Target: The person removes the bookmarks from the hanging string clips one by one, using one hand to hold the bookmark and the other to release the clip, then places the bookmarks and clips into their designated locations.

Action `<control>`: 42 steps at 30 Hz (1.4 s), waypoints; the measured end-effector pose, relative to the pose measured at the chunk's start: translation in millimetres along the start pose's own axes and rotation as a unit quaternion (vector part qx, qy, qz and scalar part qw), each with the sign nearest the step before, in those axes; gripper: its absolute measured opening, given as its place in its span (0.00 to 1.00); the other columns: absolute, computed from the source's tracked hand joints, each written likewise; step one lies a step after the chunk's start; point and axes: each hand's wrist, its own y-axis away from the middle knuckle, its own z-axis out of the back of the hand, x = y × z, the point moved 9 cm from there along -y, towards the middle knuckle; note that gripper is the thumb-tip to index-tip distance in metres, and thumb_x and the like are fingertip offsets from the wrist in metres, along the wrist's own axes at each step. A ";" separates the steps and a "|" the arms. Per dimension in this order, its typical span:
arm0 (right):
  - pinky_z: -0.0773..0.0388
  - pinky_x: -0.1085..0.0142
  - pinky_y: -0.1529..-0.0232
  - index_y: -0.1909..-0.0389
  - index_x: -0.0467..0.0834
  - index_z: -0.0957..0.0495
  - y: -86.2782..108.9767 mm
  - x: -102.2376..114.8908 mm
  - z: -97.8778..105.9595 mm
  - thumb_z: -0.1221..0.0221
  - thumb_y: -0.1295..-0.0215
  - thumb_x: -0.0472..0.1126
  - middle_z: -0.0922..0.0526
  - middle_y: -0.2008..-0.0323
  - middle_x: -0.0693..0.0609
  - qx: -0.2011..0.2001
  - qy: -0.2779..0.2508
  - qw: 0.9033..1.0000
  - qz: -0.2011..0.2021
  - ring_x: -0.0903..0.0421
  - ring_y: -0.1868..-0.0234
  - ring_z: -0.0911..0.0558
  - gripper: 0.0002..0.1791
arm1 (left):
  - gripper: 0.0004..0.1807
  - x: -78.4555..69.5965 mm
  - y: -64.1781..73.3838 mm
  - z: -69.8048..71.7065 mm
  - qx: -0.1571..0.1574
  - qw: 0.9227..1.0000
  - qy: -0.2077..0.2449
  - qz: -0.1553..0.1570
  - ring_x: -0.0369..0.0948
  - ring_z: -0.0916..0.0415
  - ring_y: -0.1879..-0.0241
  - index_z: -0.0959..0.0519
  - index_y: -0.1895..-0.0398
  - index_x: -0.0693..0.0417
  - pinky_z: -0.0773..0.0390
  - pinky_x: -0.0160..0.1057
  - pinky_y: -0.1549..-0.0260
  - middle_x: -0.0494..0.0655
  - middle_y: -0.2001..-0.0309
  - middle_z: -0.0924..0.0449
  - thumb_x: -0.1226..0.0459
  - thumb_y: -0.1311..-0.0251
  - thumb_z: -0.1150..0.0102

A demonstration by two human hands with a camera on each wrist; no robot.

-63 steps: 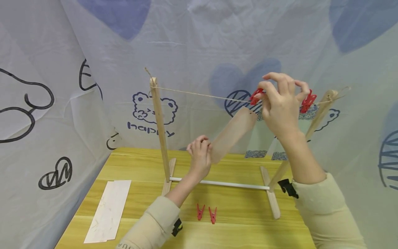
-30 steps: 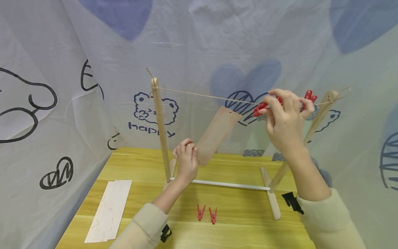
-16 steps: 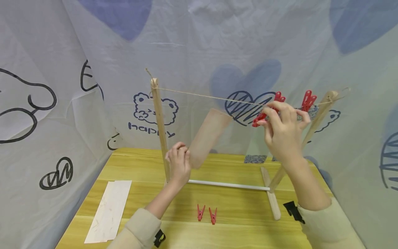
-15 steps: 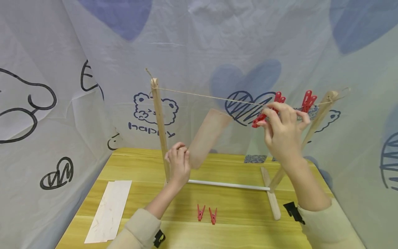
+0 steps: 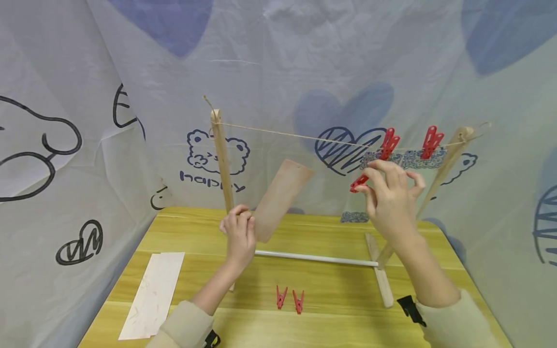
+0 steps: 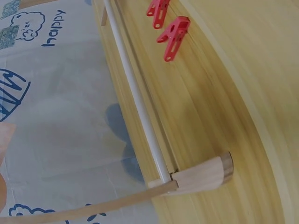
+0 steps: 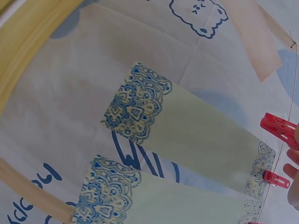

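Observation:
My left hand (image 5: 241,237) holds a long plain card strip (image 5: 283,200) by its left side, tilted, below the string (image 5: 283,131). My right hand (image 5: 393,203) pinches a red clothespin (image 5: 359,183) between thumb and fingers, below the string and apart from the strip. Behind this hand, two pale cards with blue patterned ends hang from the string. One hanging card (image 7: 201,130) shows nearly whole in the right wrist view. Red clothespins (image 5: 389,143) grip them at the top. Little of my left hand shows in the left wrist view.
The string runs between two wooden posts (image 5: 223,164), joined low by a white rod (image 5: 315,258). Two red clothespins (image 5: 298,302) lie on the wood-grain table (image 5: 348,319). Overlapping white strips (image 5: 152,295) lie at the left. A patterned cloth (image 5: 270,77) hangs behind.
My left hand has moved left and down with the card strip. My right hand has lowered the clothespin from string height, bringing a hanging card's clothespin into view.

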 end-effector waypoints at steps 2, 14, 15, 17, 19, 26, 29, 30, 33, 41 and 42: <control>0.54 0.41 0.49 0.60 0.37 0.27 3.7 0.2 -2.2 0.55 0.32 0.52 0.29 0.52 0.42 0.006 0.001 1.000 0.002 0.44 0.49 0.33 0.21 | 0.20 1.6 1.6 3.1 0.006 1.000 -0.002 0.002 0.54 0.40 0.57 0.33 0.69 0.62 0.52 0.56 0.55 0.57 0.56 0.36 0.54 0.30 0.66; 0.53 0.41 0.49 0.59 0.36 0.27 24.3 -1.6 -13.5 0.55 0.33 0.54 0.28 0.52 0.42 0.024 -0.001 1.000 -0.008 0.43 0.50 0.33 0.23 | 0.20 12.0 11.7 21.2 0.027 0.999 -0.032 0.000 0.54 0.41 0.59 0.33 0.68 0.61 0.53 0.57 0.56 0.58 0.56 0.36 0.53 0.30 0.67; 0.53 0.42 0.49 0.59 0.36 0.27 25.8 -2.1 -14.8 0.56 0.33 0.55 0.28 0.52 0.42 0.030 0.001 0.999 -0.011 0.43 0.50 0.33 0.24 | 0.20 12.8 12.3 22.4 0.028 0.999 -0.035 -0.001 0.54 0.40 0.59 0.33 0.68 0.61 0.53 0.57 0.56 0.58 0.56 0.36 0.54 0.30 0.67; 0.52 0.41 0.49 0.58 0.37 0.27 29.2 -2.7 -17.7 0.58 0.32 0.56 0.29 0.52 0.42 0.043 0.006 0.999 -0.015 0.43 0.49 0.33 0.25 | 0.20 13.7 13.4 25.3 0.029 0.999 -0.036 -0.002 0.54 0.40 0.59 0.33 0.68 0.61 0.53 0.58 0.56 0.58 0.55 0.36 0.54 0.30 0.66; 0.51 0.41 0.50 0.58 0.36 0.28 33.2 -3.0 -20.5 0.60 0.31 0.57 0.29 0.51 0.42 0.055 0.009 0.998 -0.017 0.43 0.49 0.33 0.27 | 0.20 15.6 15.3 27.7 0.030 0.999 -0.039 -0.001 0.54 0.40 0.59 0.32 0.68 0.62 0.53 0.57 0.56 0.58 0.56 0.36 0.54 0.31 0.65; 0.49 0.40 0.50 0.58 0.37 0.28 49.4 -4.1 -30.0 0.62 0.32 0.58 0.29 0.51 0.43 0.075 0.013 0.997 -0.031 0.43 0.49 0.33 0.28 | 0.21 24.4 23.9 39.9 0.024 0.999 -0.047 0.007 0.55 0.41 0.59 0.32 0.69 0.62 0.54 0.57 0.57 0.59 0.56 0.36 0.53 0.30 0.66; 0.49 0.40 0.51 0.58 0.37 0.28 56.2 -3.4 -33.8 0.61 0.32 0.58 0.29 0.52 0.43 0.079 0.014 0.996 -0.031 0.43 0.49 0.32 0.28 | 0.21 28.2 27.1 46.8 0.017 0.999 -0.046 0.015 0.56 0.41 0.60 0.32 0.69 0.63 0.54 0.57 0.57 0.60 0.57 0.36 0.54 0.31 0.65; 0.49 0.41 0.51 0.58 0.37 0.28 58.7 -3.5 -35.2 0.61 0.32 0.59 0.29 0.52 0.43 0.080 0.013 0.996 -0.033 0.43 0.49 0.32 0.28 | 0.21 29.3 28.1 49.2 0.014 0.999 -0.046 0.018 0.57 0.41 0.60 0.32 0.69 0.63 0.54 0.57 0.57 0.60 0.57 0.36 0.54 0.31 0.65; 0.49 0.41 0.51 0.58 0.37 0.27 65.8 -3.9 -38.8 0.61 0.33 0.59 0.28 0.52 0.43 0.083 0.012 0.996 -0.038 0.44 0.49 0.32 0.29 | 0.21 33.2 31.1 55.7 0.011 0.998 -0.047 0.027 0.58 0.41 0.59 0.32 0.70 0.63 0.54 0.57 0.57 0.60 0.57 0.36 0.54 0.31 0.64; 0.48 0.40 0.53 0.58 0.36 0.27 83.1 -0.9 -47.3 0.61 0.32 0.58 0.28 0.53 0.42 0.088 0.004 0.995 -0.039 0.43 0.51 0.32 0.28 | 0.22 37.8 38.5 72.6 -0.003 0.998 -0.060 0.023 0.58 0.41 0.60 0.32 0.70 0.64 0.55 0.59 0.58 0.62 0.57 0.36 0.53 0.31 0.64; 0.48 0.40 0.53 0.58 0.36 0.27 85.3 -0.5 -48.7 0.61 0.32 0.58 0.28 0.53 0.42 0.091 0.003 0.995 -0.040 0.43 0.51 0.31 0.28 | 0.22 37.6 39.4 74.8 -0.008 0.998 -0.062 0.018 0.58 0.41 0.61 0.32 0.71 0.65 0.55 0.59 0.59 0.62 0.57 0.36 0.54 0.31 0.64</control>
